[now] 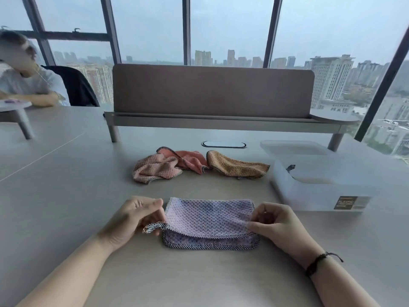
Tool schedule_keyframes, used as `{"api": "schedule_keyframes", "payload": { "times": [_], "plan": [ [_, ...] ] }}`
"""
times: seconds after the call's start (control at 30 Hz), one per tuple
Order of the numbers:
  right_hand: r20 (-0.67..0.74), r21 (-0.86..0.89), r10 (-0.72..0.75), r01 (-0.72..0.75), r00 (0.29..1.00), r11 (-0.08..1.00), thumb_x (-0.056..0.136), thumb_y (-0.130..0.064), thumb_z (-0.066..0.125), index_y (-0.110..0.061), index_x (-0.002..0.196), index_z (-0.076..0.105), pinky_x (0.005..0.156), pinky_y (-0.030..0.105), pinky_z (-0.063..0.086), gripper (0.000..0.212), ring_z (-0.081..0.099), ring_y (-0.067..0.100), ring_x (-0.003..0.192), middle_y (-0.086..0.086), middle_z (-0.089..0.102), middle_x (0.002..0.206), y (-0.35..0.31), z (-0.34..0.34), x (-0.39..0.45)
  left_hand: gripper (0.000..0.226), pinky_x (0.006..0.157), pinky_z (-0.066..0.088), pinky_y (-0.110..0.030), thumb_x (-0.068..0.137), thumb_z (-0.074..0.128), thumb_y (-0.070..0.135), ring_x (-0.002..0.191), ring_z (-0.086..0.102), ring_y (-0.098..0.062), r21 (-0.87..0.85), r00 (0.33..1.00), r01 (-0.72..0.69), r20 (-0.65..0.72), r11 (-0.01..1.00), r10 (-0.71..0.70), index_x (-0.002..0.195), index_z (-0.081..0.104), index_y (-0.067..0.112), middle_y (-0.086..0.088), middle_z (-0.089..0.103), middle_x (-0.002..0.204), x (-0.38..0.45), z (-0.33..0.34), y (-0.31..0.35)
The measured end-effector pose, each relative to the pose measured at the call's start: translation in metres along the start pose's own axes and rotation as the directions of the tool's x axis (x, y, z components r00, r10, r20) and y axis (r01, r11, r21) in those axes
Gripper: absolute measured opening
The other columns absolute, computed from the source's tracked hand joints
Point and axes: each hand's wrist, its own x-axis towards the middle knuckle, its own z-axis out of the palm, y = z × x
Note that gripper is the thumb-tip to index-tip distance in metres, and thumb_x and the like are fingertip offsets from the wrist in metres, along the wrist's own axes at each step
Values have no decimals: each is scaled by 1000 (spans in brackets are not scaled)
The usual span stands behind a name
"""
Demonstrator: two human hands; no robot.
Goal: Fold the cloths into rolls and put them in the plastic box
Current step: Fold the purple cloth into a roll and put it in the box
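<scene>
tall windows over a hazy city stand behind the grey table (66, 173) where you sit. your left hand (130, 220) and right hand (276, 222) each pinch a side of the lilac cloth (208, 218), folded in half in front of you but not yet rolled. farther off lie a pink cloth (155, 168), a coral cloth (192, 160) and a tan cloth (234, 166), all loose. on the right, the plastic box (321, 189) is open; something pale lies inside, hard to make out. most of the work looks left.

Bare table (221, 189) lies between folded cloth (208, 220) and box (321, 187).
</scene>
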Motion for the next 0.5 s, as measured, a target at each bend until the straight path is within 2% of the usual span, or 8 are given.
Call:
{"api": "schedule_keyframes", "payload": {
  "times": [0.13,0.2,0.27,0.37,0.43,0.5],
  "plan": [
    [30,-94,5,-2,1000,996,73,-7,81,-11,66,66,56,27,31,16,41,13,54,1,55,54,-1,1,-2,62,53,36,-38,65,79,62,56,55,-31,143,999,19,47,990,-26,70,71,0,-38,57,65,0,0,0],
    [26,-102,4,-2,1000,995,74,-4,79,-12,67,65,53,24,31,17,39,11,52,-1,53,52,-2,1,-2,58,50,33,-34,62,81,61,53,56,-28,180,999,7,51,984,-17,70,72,4,-42,56,70,0,-1,0],
    [25,-55,0,1,1000,998,76,0,77,-12,67,65,51,20,32,19,43,10,50,1,55,52,-4,-1,-2,54,51,31,-35,61,86,55,52,56,-28,172,999,-9,50,985,0,70,71,4,-38,59,68,1,-3,0],
    [24,15,8,-8,1000,1000,77,6,75,-9,69,65,51,19,34,19,49,10,49,4,60,53,-6,-3,-2,52,50,40,-33,57,91,47,52,56,-28,116,999,-13,53,993,7,68,70,2,-26,65,64,3,-5,-2],
    [41,-2,21,-21,999,1000,77,7,73,-8,69,65,50,20,33,20,47,9,49,3,59,53,-6,-3,-2,50,47,43,-26,56,93,44,51,56,-26,118,997,-7,76,993,-2,67,70,1,-25,65,63,3,-5,-1],
    [71,-53,20,-16,997,998,76,6,73,-10,67,65,51,20,34,20,46,9,50,2,58,55,-5,-2,-2,48,49,39,-27,57,93,42,51,54,-25,157,994,2,110,988,-19,68,71,1,-26,65,62,3,-5,-2]
  ]
}}
